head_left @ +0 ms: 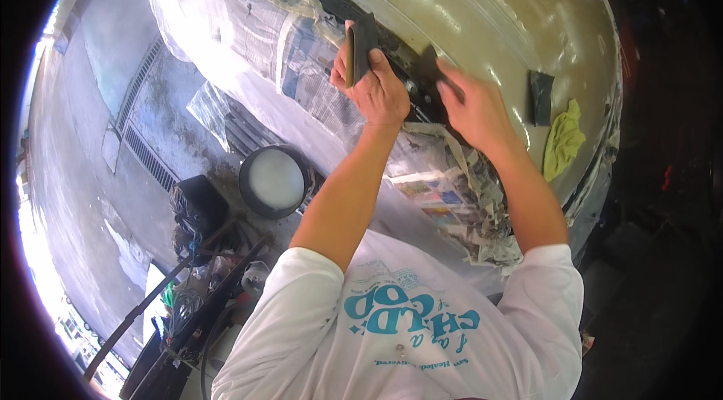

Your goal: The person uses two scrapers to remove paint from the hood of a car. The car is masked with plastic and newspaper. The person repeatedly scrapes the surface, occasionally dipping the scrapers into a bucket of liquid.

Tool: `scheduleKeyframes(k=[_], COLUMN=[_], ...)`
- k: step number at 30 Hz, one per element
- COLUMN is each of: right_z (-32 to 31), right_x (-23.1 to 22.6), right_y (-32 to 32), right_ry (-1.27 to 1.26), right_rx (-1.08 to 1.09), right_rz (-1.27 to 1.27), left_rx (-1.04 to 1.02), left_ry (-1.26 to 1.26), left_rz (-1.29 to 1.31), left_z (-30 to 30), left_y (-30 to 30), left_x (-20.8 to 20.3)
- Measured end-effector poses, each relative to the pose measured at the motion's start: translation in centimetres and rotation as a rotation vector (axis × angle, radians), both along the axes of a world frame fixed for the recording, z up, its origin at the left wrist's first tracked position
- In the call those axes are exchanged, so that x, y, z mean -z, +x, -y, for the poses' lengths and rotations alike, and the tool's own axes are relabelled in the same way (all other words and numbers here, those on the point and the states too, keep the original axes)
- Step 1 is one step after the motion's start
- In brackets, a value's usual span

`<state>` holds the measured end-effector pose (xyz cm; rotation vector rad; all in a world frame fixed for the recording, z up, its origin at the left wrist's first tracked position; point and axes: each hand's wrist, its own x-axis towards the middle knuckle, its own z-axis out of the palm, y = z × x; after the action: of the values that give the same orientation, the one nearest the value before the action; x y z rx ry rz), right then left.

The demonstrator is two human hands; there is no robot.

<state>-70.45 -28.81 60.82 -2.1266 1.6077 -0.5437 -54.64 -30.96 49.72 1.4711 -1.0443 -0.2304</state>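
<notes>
My left hand [380, 95] is closed around a sanding block [362, 50], dark on its face with a tan side, held up over the masked edge of the panel. To the right, my right hand [478, 110] pinches a dark piece of sandpaper [426, 68], slightly smeared by motion, above the dark trim. Beyond both hands spreads a glossy, wet-looking beige vehicle panel [482, 8]. A dark sheet of sandpaper [540, 97] lies flat on it, right of my right hand. Beside that sheet is a crumpled yellow-green cloth [563, 141].
Newspaper [309, 61] and clear plastic cover the vehicle's lower side. A black bucket [243, 181] of milky liquid stands on the floor at left, near a black container [207, 200]. A long pole [143, 306] slants across clutter at lower left. A drain grate [147, 155] crosses the concrete floor.
</notes>
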Motion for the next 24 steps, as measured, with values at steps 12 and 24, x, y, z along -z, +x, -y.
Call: scheduleKeyframes(k=[12,24], right_z=[0.7,-8.3], right_x=[1.1,-0.8], right_y=[3.2,-3.5], right_ry=[-0.157,-0.058], right_rx=[0.043,0.125], right_rz=[-0.149,0.115], left_rx=[0.02,-0.008], left_ry=[0.017,0.056], left_rz=[0.05,0.026], left_z=[0.1,-0.2], left_y=[-0.2,0.0], left_x=[-1.1,-1.5])
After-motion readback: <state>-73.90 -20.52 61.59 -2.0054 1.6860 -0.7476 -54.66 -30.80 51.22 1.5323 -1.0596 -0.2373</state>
